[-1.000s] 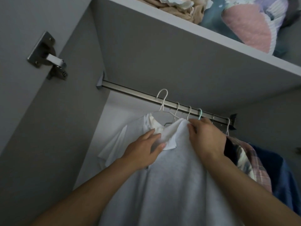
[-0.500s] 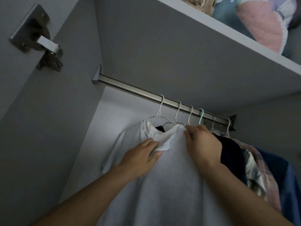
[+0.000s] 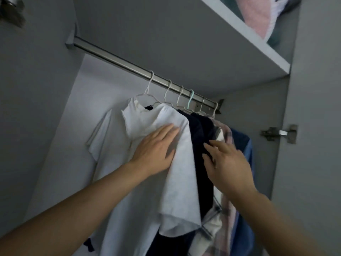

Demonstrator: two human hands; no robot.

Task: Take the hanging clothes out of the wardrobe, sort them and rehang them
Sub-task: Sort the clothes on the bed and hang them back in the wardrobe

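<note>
White cotton-looking T-shirt (image 3: 147,145) hangs at centre frame, leftmost garment on the steel rail (image 3: 129,65) that runs from upper left down toward centre right. Left hand (image 3: 155,148) lies flat on its chest, fingers straight and spread, pressing the cloth, gripping nothing. Right hand (image 3: 227,159) at centre right, fingers loosely extended, tips touching the dark navy garment (image 3: 199,137) just beside the T-shirt; holds nothing.

Further right on the rail: a plaid shirt (image 3: 224,133), then a blue garment (image 3: 241,145). Thin white wire hangers (image 3: 148,87) and one mint-green hanger (image 3: 191,97) hook over the rail. Shelf (image 3: 258,43) above, upper right, with folded bedding.

Handling judgement: garments are light, limp, will bunch and slide off narrow hangers if pulled by the fabric. Better to take hold at the hanger hook or neck, lift clear of the rail, support the body with the other hand.
</note>
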